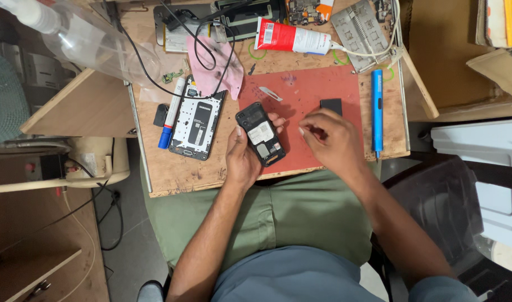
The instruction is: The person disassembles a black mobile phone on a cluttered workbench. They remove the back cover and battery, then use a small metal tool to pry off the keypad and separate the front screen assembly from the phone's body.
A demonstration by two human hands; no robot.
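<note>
My left hand [242, 156] grips a small black phone [260, 133] with its back cover off, so the inner label and slots face up. It hovers over the left part of a red work mat [300, 95]. Just to the right, my right hand [329, 140] rests on the mat with fingers curled and fingertips pinched together; I cannot tell whether anything small is between them. A black rectangular battery [331, 105] lies on the mat just beyond my right hand.
An opened larger phone [197, 124] lies left of the mat beside a blue-capped marker [171, 114]. A blue screwdriver [377, 112] lies at the mat's right edge. Farther back are a red-and-white tube [289, 38], pink cloth [214, 67], metal tweezers [270, 93], cables and a clear bottle [71, 31].
</note>
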